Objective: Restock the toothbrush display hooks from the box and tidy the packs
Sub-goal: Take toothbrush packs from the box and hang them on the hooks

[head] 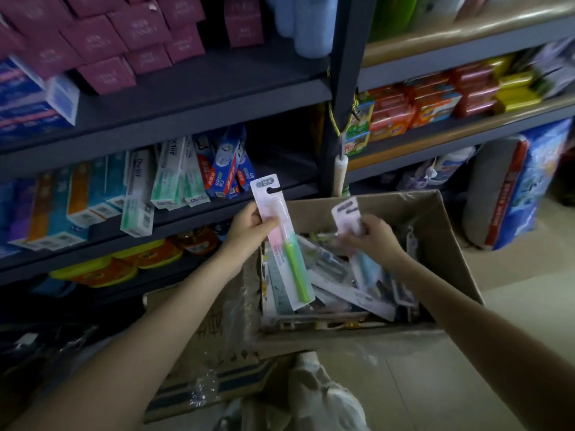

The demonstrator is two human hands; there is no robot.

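- Closest to us, both bare forearms reach forward over a flattened sheet of cardboard [202, 343] and a pale plastic bag [311, 396] on the floor, toward the open box [441, 244].
- Our left hand [249, 227] grasps a toothbrush pack [281, 241] with a green handle, thumb across the front of the card and the other fingers behind it; the pack stands nearly upright, raised above the box's left edge, its hanging hole at the top.
- Our right hand [373, 233] pinches a second pack [350, 217] near its top, a pale card with a bluish brush; its lower end dips down among the packs in the box.
- We see the box well filled with a loose jumble of packs [342, 287], lying crosswise and overlapping, so most of the stock waits to be taken out.
- No display hooks show anywhere in our view; the shelves [199, 101] ahead hold toothpaste cartons [168, 178], maroon boxes [124, 35] and soap, so we cannot tell how many packs already hang.
- We judge the job to be early or midway: two packs are picked and in hand, none is visibly hung, and both the hanging and the tidying remain.
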